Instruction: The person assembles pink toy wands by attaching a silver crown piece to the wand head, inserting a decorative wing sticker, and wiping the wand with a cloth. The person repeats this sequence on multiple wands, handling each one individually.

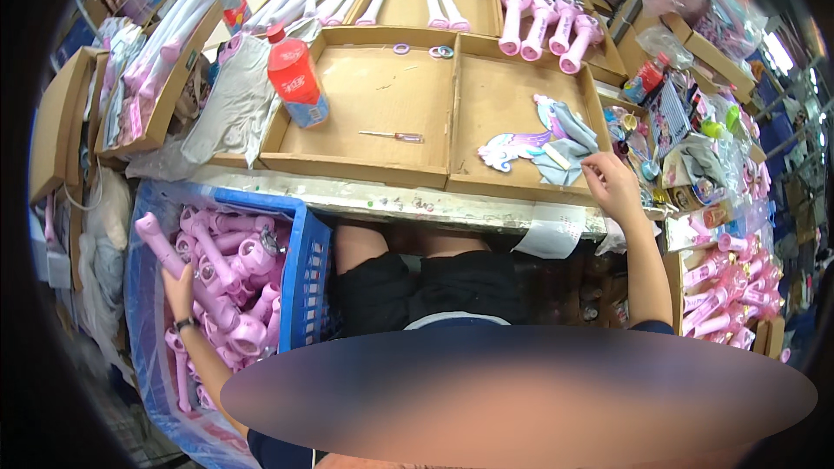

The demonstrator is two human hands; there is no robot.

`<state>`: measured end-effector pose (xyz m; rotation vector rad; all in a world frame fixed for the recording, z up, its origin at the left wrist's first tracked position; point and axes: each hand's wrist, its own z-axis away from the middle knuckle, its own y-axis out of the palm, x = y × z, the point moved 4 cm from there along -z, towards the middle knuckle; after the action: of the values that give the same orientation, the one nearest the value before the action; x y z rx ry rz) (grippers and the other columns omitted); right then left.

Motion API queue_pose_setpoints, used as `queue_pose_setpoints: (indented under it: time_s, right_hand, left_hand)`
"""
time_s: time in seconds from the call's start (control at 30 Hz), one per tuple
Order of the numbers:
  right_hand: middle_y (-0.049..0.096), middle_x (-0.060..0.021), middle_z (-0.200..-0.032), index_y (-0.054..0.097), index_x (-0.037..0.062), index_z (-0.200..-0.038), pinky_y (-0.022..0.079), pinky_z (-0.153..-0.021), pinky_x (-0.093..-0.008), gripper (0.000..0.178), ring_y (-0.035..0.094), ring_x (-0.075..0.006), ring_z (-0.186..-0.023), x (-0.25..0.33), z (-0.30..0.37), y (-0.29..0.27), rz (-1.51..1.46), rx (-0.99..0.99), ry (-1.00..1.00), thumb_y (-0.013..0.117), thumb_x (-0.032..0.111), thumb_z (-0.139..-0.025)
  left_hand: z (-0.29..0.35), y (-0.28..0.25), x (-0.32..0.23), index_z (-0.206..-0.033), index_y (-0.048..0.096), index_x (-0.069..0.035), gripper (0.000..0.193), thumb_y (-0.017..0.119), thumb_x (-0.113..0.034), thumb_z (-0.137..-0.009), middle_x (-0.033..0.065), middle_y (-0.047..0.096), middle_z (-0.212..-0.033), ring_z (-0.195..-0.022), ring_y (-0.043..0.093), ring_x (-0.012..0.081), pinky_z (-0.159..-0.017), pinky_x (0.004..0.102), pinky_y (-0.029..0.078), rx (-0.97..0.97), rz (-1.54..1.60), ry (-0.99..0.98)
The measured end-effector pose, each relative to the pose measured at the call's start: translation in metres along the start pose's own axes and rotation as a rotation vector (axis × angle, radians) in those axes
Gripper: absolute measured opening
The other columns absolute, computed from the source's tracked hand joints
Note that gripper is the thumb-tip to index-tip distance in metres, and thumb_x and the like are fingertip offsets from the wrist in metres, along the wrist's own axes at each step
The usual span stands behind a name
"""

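Observation:
My left hand (180,293) reaches into a blue plastic crate (306,282) on the left, its fingers closed around a long pink plastic wand handle (159,243). Under and beside that handle lie many more pink wand parts (217,260), with round ring-shaped heads. My right hand (613,184) is at the front right corner of a cardboard tray (495,69), fingers curled together. Whatever they may hold is too small to make out. Close to its fingertips lies a crumpled grey cloth (565,135), next to a purple-and-white unicorn-shaped piece (521,146).
A red bottle (295,78) and a screwdriver (393,135) are in the left tray. Behind stand several pink wands (543,22) and white tubes (443,4). Wrapped pink items (730,287) pile up at the right. A paper sheet (553,233) hangs over the table edge.

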<state>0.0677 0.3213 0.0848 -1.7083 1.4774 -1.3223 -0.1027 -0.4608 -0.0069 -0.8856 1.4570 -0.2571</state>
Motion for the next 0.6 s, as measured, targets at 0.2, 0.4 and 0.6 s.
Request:
queue_pose_setpoints:
  time_s: [0.2,0.4,0.6]
  right_hand:
    - [0.062,-0.0103,-0.099,0.066,0.0094,-0.091,0.047,-0.08,-0.0391,0.018,0.06,-0.0272,-0.094,-0.051,-0.032,0.043,0.25,0.043,0.077,0.066,0.022,-0.078]
    - [0.06,-0.015,-0.106,0.065,0.0026,-0.087,0.043,-0.091,-0.0411,0.017,0.056,-0.0305,-0.101,-0.066,-0.06,0.026,0.392,-0.069,-0.047,0.065,0.015,-0.075]
    - [0.059,-0.0224,-0.096,0.06,-0.002,-0.09,0.043,-0.085,-0.0389,0.022,0.057,-0.0353,-0.092,-0.079,-0.078,-0.027,0.003,-0.192,0.202,0.052,0.018,-0.084]
  left_hand:
    - [0.132,0.006,-0.228,-0.12,0.053,-0.004,0.058,0.069,-0.002,-0.064,0.0143,0.062,-0.106,-0.1,0.057,0.0341,-0.1,0.0449,0.038,-0.03,-0.542,0.808]
    - [0.206,0.101,-0.319,-0.094,0.059,-0.014,0.022,0.061,-0.012,-0.073,0.0006,0.058,-0.093,-0.105,0.057,0.0192,-0.109,0.0558,0.022,0.185,-0.599,1.441]
    - [0.222,0.178,-0.333,-0.092,0.054,-0.018,0.015,0.055,-0.016,-0.077,-0.0025,0.057,-0.1,-0.111,0.054,0.0145,-0.109,0.054,0.024,0.429,-0.39,1.787]
